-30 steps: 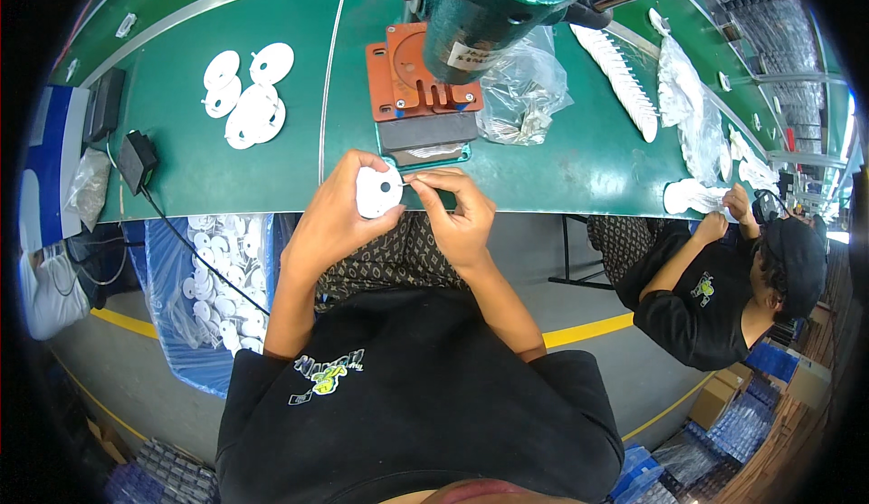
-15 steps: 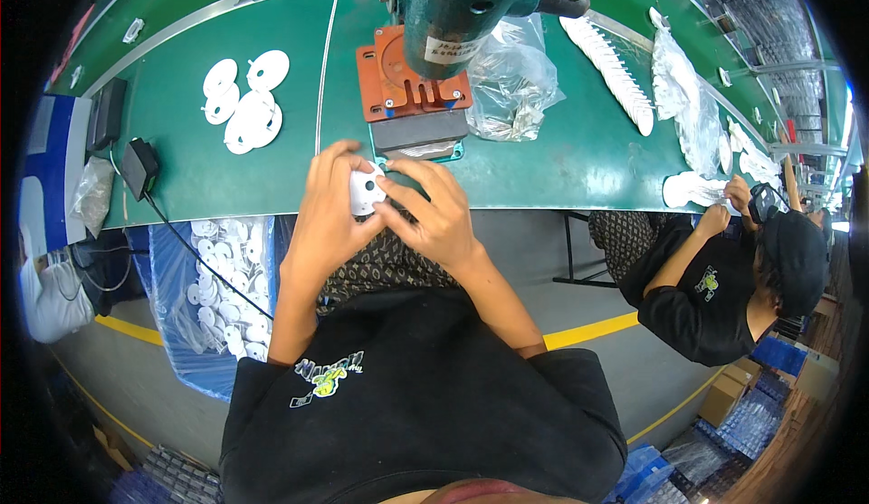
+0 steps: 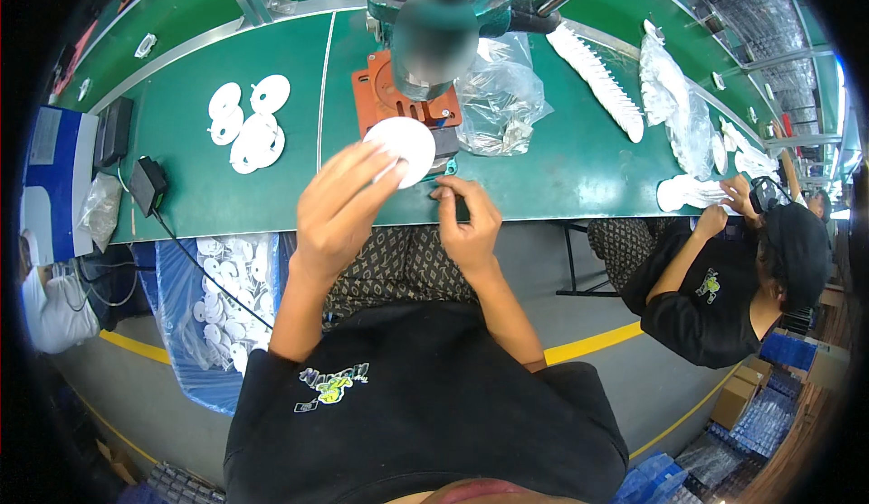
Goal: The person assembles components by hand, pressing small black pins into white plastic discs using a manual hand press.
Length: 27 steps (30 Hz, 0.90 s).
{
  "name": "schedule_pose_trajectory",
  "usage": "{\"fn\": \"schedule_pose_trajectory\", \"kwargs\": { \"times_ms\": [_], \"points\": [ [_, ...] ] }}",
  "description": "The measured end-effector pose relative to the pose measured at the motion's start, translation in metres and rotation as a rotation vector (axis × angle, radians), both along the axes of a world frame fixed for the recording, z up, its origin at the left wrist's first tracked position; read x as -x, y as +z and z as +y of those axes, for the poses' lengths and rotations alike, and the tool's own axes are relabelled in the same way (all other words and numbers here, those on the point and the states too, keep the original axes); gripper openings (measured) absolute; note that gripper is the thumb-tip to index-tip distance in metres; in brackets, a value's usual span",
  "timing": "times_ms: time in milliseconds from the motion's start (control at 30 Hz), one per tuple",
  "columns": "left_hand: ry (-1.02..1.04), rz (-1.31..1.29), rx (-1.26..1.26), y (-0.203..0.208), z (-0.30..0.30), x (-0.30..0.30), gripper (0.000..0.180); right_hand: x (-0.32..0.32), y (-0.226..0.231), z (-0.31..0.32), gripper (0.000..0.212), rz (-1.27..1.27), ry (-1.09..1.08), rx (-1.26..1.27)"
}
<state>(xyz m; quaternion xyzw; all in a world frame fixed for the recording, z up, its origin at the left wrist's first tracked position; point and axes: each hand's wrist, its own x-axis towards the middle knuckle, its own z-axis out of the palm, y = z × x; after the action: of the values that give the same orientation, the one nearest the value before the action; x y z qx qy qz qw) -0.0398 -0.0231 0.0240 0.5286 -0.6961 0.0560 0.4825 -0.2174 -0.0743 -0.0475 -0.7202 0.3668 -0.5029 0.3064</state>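
My left hand (image 3: 337, 203) is closed on the edge of a round white plastic disc (image 3: 407, 146), its flat face turned up. The disc is held over the table's front part and covers some of the press fixture. My right hand (image 3: 471, 223) is a little to the right, over the table edge. Its thumb and forefinger are bent close together, and anything between them is too small to make out. Just beyond the hands stands an orange metal fixture (image 3: 369, 96) on a dark block, beneath the green press head (image 3: 434, 38).
Several white discs (image 3: 258, 142) lie on the green table (image 3: 199, 201) at left. A blue-lined bin (image 3: 186, 323) of white parts stands below. Clear plastic bags (image 3: 502, 96) and a row of stacked white parts (image 3: 597, 83) lie right. A co-worker (image 3: 724, 287) sits further right.
Both hands were together around the white disc. Now the left hand has lifted it forward and right toward the fixture, its plain face showing, and the right hand has come away from it.
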Motion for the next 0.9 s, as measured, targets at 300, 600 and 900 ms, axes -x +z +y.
{"fn": "schedule_pose_trajectory", "kwargs": {
  "times_ms": [300, 600, 900],
  "points": [
    [0.092, -0.068, -0.201, 0.006, -0.052, -0.001, 0.049, -0.002, 0.033, -0.019, 0.035, -0.191, 0.014, 0.062],
    [0.052, 0.115, -0.237, 0.002, -0.073, -0.011, 0.054, -0.027, 0.323, -0.144, 0.031, -0.066, -0.207, 0.899],
    [-0.101, 0.143, -0.094, -0.002, -0.076, -0.01, 0.058, 0.072, 0.171, -0.021, 0.047, -0.559, 0.279, 0.779]
  ]
}}
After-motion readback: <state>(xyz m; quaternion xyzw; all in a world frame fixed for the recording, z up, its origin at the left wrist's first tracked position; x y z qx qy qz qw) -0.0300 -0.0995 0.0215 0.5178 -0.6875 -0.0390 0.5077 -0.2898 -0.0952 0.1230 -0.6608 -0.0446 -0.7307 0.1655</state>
